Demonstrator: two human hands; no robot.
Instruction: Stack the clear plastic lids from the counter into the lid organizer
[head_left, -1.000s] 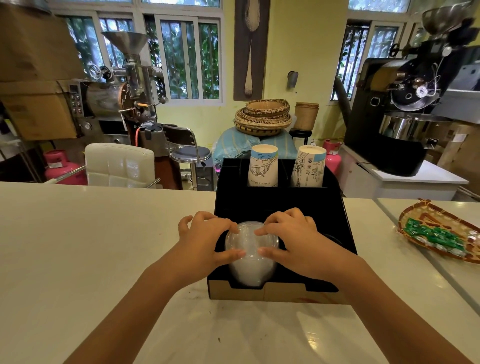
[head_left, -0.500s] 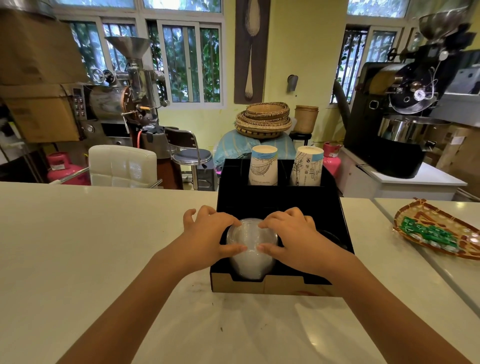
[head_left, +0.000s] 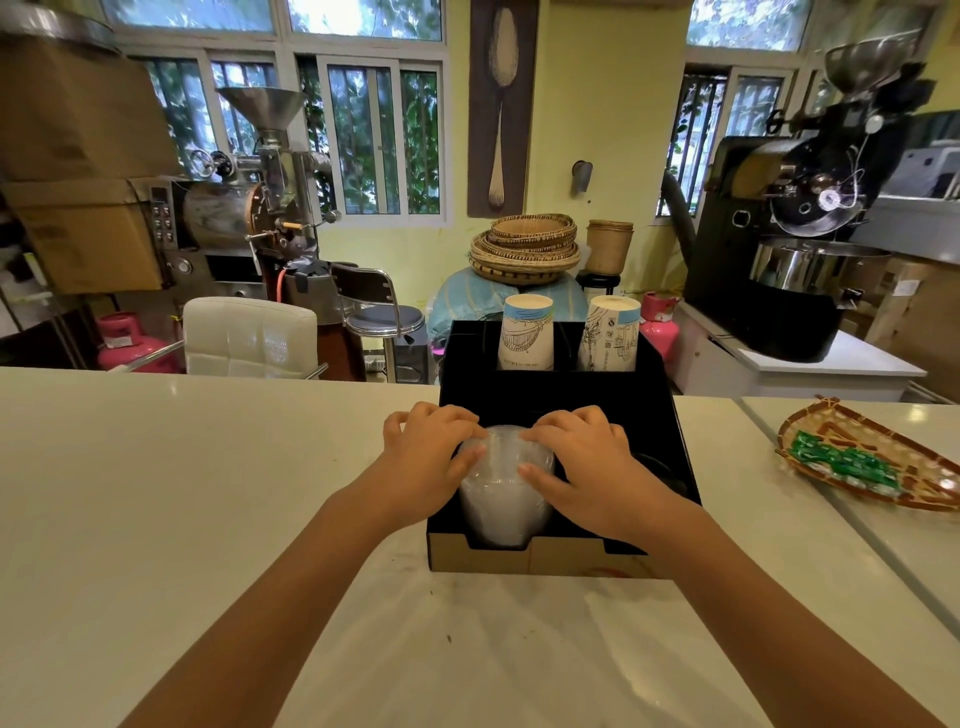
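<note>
A: Which step is in hand?

B: The seating step, it is judged. A stack of clear plastic lids (head_left: 501, 493) is held in the front-left slot of the black lid organizer (head_left: 670, 415), pressed between both hands. The left hand (head_left: 428, 457) is laid against the stack's left side, the right hand (head_left: 582, 462) against its right; each grip is closed on the stack, thumbs at the front, fingers curled over the top.

A: Where is the organizer set?

B: On the white surface (head_left: 156, 493), with two paper cups (head_left: 525, 332) standing in its rear compartments. A woven tray (head_left: 872, 457) is seen well to the organizer's right.

A: Are loose lids left beside the organizer?

B: None can be made out on the surface around it.

A: What is called for next?

B: The stack should be settled down until it is carried by the slot, squared against the front cut-out, and only then should both grips be eased off, so nothing is tipped forward
</note>
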